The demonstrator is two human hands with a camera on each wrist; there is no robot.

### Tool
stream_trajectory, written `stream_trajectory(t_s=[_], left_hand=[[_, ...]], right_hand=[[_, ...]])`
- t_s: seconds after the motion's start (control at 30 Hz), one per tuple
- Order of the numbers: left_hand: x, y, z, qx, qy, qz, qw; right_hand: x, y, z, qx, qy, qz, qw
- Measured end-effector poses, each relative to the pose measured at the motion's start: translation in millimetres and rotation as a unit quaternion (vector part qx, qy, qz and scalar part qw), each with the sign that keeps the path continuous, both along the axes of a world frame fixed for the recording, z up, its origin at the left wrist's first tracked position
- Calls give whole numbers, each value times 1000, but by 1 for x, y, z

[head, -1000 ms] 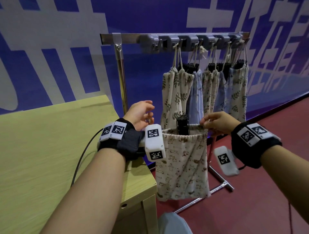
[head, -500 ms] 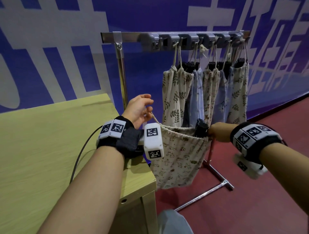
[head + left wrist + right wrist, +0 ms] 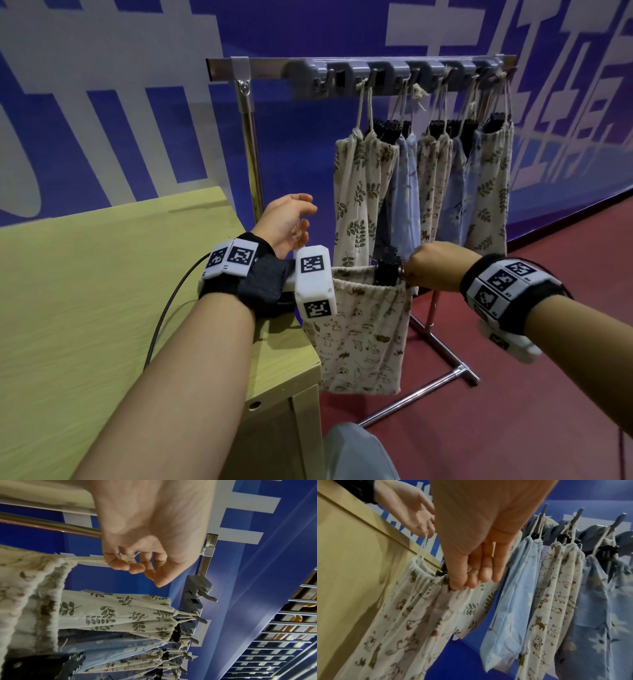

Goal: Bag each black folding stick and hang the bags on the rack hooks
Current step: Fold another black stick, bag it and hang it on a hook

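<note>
A cream cat-print drawstring bag (image 3: pixel 363 335) hangs between my hands beside the table corner. The top of a black folding stick (image 3: pixel 387 269) pokes out of its mouth. My left hand (image 3: pixel 291 224) pinches the bag's drawstring (image 3: pixel 92 559) at the knotted end, fingers curled. My right hand (image 3: pixel 428 265) grips the bag's rim (image 3: pixel 458 588) at its right side, next to the stick. On the rack (image 3: pixel 376 68) several filled bags (image 3: pixel 424 185) hang from grey hooks (image 3: pixel 208 597), black stick tops showing at their mouths.
A light wooden table (image 3: pixel 102 291) lies to the left, its corner against the held bag. The rack's steel post (image 3: pixel 251 147) and floor bar (image 3: pixel 442 346) stand on red floor. A blue and white wall is behind. The leftmost hook holds nothing.
My right hand has slid along the bag's rim and the mouth has gathered narrower. The bag swung from tilted back to hanging level. My left hand rose slightly with the drawstring.
</note>
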State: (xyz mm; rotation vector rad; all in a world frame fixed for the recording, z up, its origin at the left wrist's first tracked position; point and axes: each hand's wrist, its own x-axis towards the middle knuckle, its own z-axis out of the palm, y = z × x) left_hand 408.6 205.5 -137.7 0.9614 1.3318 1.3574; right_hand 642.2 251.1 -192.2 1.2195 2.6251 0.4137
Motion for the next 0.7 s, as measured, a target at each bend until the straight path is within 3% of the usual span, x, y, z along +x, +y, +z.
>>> stream_trajectory(t_s=[0.1,0.2,0.37,0.43,0.5,0.6,0.67,0.7], left_hand=[[2,-1,1,-7,21,-21,1000],[3,-1,1,-16,32,-30,999],[2,-3,1,-22,41,-29,998],[3,-4,1,-25,45,-38,998],[3,-4,1,-29,49,-46,997],[3,-3,1,-36,56,-49,997],[3,-2,0,-46,65,-43,996],[3,-2,-1,-52,70,-41,995]], right_hand=[[-1,1,1,12,38,8,999],[-4,5,2,-63,103,0,993],[-14,-1,3,-61,70,-43,995],[-16,-1,6,-92,144,-65,983],[-17,-1,10,-189,281,-100,936],[-18,-2,18,-327,428,-126,833],[-20,-4,20,-359,495,-127,781],[-20,-4,21,-360,507,-125,773]])
